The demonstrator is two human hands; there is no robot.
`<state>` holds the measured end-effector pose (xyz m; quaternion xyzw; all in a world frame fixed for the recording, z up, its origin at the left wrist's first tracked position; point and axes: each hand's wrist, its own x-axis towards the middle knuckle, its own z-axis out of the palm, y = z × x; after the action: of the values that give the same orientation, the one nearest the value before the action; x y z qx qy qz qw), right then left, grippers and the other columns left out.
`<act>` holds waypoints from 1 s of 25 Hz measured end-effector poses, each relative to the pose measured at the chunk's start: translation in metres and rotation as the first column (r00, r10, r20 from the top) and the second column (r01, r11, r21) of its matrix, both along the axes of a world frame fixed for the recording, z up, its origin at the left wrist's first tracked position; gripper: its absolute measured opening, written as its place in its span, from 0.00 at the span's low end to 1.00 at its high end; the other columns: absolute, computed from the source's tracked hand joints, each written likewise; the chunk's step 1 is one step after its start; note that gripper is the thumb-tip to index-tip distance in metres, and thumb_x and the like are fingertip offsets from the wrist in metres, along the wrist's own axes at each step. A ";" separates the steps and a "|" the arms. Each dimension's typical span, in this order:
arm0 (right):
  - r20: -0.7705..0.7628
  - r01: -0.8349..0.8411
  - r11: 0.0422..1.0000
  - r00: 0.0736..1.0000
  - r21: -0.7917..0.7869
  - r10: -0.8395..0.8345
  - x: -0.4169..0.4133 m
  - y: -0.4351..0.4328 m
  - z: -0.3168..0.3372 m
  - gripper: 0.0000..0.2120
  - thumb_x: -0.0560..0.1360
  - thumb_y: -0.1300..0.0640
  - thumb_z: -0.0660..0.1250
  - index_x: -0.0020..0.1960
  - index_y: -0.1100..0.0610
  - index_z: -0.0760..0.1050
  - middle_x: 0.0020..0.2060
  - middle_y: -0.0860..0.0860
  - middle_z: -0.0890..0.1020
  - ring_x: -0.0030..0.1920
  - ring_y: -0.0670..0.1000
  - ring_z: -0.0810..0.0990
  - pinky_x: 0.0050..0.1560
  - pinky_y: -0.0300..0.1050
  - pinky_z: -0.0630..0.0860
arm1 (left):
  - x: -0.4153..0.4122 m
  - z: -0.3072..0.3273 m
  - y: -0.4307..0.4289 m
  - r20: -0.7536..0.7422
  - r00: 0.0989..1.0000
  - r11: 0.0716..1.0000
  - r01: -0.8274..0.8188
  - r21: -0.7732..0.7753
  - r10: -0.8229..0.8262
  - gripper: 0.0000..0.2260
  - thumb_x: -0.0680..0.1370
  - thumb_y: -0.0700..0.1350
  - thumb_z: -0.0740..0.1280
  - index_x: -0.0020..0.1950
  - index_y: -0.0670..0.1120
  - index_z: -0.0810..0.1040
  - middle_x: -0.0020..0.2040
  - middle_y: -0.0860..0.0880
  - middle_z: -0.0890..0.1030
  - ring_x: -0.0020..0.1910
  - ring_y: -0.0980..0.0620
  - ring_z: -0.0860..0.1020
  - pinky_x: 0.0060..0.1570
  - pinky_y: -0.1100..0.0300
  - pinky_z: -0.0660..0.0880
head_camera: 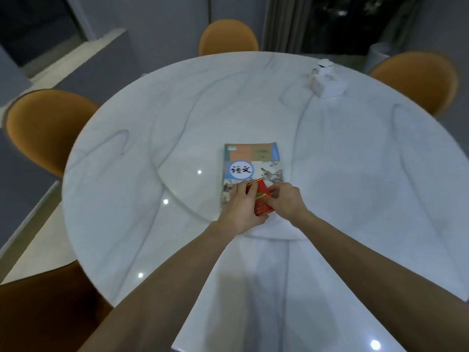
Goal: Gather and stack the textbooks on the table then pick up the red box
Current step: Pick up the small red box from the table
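Box [260,199], red, gripped between left hand [239,212] and right hand [285,201].

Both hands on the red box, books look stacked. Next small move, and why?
Probably lift the red box straight up. The left hand and right hand grip it from either side over the near edge of the textbook, the one stack on the table, so only raising it seems left.

On the top colourful paper-covered textbook [252,163] in front of me, a white oval ringed in blue carries two black brush characters, 语文. The small print in its upper panels is too blurred for me to read. The small red cardboard box [261,199] shows gold markings, but I can't make them out.
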<state>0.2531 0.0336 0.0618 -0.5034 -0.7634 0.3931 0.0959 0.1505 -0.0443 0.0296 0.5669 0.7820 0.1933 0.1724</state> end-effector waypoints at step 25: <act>0.020 0.506 0.850 0.860 -0.146 -0.509 0.326 0.234 -0.052 0.14 0.75 0.63 0.63 0.59 0.62 0.78 0.52 0.60 0.83 0.44 0.53 0.77 0.45 0.42 0.73 | 0.303 -0.035 0.282 -0.027 0.899 0.894 0.432 -0.115 -0.438 0.34 0.73 0.55 0.70 0.72 0.41 0.63 0.70 0.44 0.66 0.72 0.46 0.61 0.65 0.53 0.70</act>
<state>0.5795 0.2680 0.0095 -0.6888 -0.5717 0.4133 0.1667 0.4535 0.2375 -0.0058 0.7222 0.6490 0.0931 0.2206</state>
